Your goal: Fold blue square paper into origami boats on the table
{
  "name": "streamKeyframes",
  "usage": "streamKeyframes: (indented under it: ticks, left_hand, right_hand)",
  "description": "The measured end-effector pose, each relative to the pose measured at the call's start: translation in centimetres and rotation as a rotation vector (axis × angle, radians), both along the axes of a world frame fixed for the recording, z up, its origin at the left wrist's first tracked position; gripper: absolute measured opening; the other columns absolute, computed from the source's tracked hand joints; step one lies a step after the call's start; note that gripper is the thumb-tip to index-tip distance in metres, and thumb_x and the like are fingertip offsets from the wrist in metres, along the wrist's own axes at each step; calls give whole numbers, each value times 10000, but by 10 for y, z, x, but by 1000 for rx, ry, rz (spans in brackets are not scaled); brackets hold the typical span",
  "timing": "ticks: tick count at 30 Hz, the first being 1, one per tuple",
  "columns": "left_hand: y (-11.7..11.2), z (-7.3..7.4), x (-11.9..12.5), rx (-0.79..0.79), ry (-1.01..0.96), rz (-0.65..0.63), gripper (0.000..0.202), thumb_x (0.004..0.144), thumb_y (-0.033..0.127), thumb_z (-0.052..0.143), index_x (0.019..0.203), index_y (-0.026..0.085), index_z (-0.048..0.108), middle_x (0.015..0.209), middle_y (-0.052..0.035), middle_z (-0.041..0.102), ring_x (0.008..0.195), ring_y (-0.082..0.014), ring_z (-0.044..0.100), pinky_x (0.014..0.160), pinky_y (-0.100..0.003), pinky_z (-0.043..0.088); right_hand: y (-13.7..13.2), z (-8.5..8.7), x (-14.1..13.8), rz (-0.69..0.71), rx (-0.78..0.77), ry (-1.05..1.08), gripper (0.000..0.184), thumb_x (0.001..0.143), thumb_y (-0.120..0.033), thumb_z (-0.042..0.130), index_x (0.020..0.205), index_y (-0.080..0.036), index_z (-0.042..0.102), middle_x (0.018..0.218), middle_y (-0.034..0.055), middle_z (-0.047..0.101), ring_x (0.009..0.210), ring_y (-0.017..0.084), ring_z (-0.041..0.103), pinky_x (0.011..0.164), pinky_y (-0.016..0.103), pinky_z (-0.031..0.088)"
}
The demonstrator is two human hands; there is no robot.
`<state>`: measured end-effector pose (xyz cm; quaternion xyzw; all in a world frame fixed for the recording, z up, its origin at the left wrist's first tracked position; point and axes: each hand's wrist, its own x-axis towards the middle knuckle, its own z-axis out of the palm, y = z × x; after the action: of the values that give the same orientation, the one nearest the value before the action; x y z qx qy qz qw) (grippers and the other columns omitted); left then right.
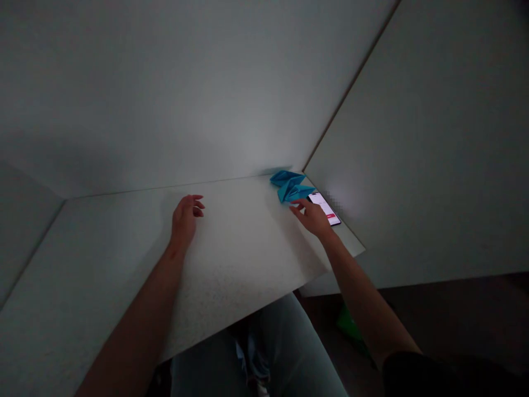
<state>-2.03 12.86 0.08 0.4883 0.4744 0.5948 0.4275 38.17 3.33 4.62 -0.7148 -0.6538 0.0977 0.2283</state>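
Two folded blue paper pieces [290, 186] lie near the far right corner of a white table [231, 259]. My right hand [313, 216] rests on the table just in front of them, fingers stretched toward the paper and nearly touching it, holding nothing. My left hand [185, 218] lies on the table's middle with fingers loosely curled and apart, also holding nothing. A phone [325, 208] with a lit screen lies just right of my right hand, by the table's right edge.
Plain white walls close the table in at the back, left and right. The table's front edge runs diagonally above my legs in light jeans [281, 353]. A green object [349, 325] sits on the dark floor under the table's right side.
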Motion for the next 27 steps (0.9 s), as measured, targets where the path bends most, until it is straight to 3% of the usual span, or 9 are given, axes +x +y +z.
streamKeyframes:
  ticks: [4,9,12,15,18,22,25,27]
  left_hand:
    - [0,0,0,10,6,-18,601,959,769,607,967,184,744,781,-44,664,621,-145,566,592,-273,478]
    - [1,-4,-1,21,10,-22,583,1001,750,610,924,192,758,770,-56,671,629,-148,570,587,-274,480]
    - [2,-5,-1,22,3,-17,579,1019,743,601,926,196,766,765,-53,671,627,-146,564,581,-271,480]
    - [1,-4,0,22,-2,-14,566,1019,731,601,921,199,768,754,-53,671,621,-147,560,576,-272,477]
    - [0,-3,0,22,8,-12,564,1017,724,601,910,195,764,752,-58,671,619,-152,560,574,-282,476]
    - [0,-5,-1,40,12,-28,555,1020,717,616,913,193,761,765,-57,667,626,-150,561,573,-279,471]
    - [1,-7,-3,44,25,-28,568,1014,734,610,927,192,758,766,-46,660,626,-143,559,582,-269,470]
    - [2,-8,-3,43,51,-28,584,1007,746,599,947,187,758,766,-39,655,630,-140,558,594,-266,470]
  right_hand:
    - [-25,-11,2,-6,-24,37,329,1040,-529,633,1023,-244,795,899,69,845,634,208,669,645,342,473]
    - [-30,-24,10,-21,-10,137,356,1046,-533,588,1028,-225,765,902,85,826,618,204,641,641,347,495]
    - [-6,-14,29,-59,99,63,330,1036,-425,581,1177,-192,767,1058,137,818,737,234,683,761,388,556]
    - [29,7,50,-118,187,-137,380,1031,-292,551,1308,-121,748,1269,223,759,1117,317,708,1027,448,539]
    - [60,23,59,-154,47,-394,465,1024,-242,564,1442,-116,724,1454,252,679,1352,386,591,1143,501,459]
    - [77,27,53,-151,-119,-594,408,1033,-269,593,1375,-169,792,1566,238,637,1432,461,505,1153,591,405]
    - [72,28,51,-124,-112,-617,341,1034,-297,581,1222,-169,835,1471,226,712,1394,458,541,1145,613,385]
    - [63,34,52,-108,-100,-600,343,1048,-339,559,1194,-184,828,1361,197,770,1293,403,623,1088,553,431]
